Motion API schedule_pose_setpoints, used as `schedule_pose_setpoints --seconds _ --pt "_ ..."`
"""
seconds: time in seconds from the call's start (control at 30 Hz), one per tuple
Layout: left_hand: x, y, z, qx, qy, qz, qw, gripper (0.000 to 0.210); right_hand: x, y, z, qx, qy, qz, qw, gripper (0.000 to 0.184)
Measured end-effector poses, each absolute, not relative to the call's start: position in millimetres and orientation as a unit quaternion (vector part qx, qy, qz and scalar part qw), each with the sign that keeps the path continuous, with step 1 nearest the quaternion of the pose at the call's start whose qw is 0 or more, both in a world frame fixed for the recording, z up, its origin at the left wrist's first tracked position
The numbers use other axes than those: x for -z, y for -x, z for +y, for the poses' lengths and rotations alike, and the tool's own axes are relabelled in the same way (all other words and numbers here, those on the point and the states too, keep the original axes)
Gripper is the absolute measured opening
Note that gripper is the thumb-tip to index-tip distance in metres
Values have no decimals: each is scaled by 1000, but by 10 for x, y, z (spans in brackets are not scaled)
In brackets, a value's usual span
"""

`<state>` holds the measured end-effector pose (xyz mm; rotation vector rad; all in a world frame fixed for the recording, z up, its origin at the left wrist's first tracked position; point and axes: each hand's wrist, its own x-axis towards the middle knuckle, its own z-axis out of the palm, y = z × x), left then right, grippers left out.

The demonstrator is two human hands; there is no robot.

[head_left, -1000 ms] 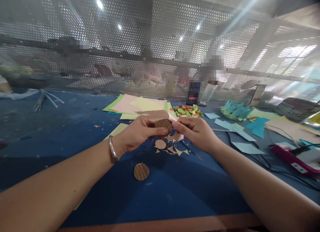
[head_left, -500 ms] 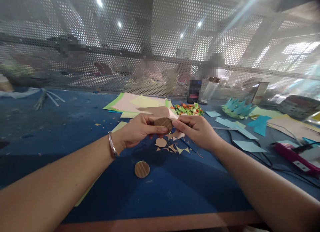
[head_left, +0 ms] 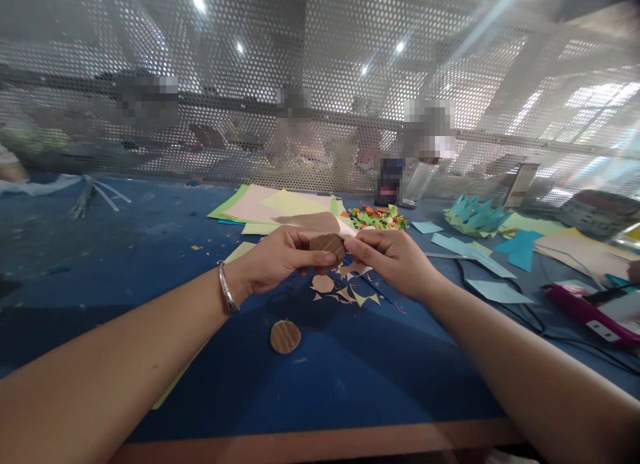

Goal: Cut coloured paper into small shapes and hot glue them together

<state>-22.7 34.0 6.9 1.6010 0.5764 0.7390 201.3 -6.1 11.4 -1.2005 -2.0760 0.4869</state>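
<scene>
A brown, ridged cardboard disc (head_left: 327,248) is pinched between the thumb and fingers of my left hand (head_left: 273,261), which wears a silver bangle. Behind the disc, a piece of pale pink paper (head_left: 315,221) sticks out above my fingers. My right hand (head_left: 390,259) is closed at the disc's right side, its thumb and forefinger pinching the paper by the disc's edge. Nearer to me, a second cardboard disc (head_left: 285,337) lies flat on the blue table. Below my hands lie a pink paper circle (head_left: 323,284) and cut paper scraps (head_left: 346,295).
Stacked coloured sheets (head_left: 245,204) and a heap of green and orange clippings (head_left: 380,217) lie behind my hands. To the right are blue paper pieces (head_left: 500,291), a spiky paper form (head_left: 475,214) and a magenta power strip (head_left: 593,317) with cables. A perforated screen (head_left: 340,117) stands behind.
My hands keep almost the same hold on the disc and paper. The view has shifted very slightly. Something like part of another person's hand appears at the far right edge.
</scene>
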Motion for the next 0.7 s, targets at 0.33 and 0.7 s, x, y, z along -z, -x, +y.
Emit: schedule_pose_setpoints --seconds 0.33,0.7 --pt "-120 230 322 -309 -688 256 604 11 -131 -2000 -73 -183 472 -792 342 57" --pt "-77 233 340 -294 -689 246 615 16 -121 -1989 -60 -172 467 -797 343 56"
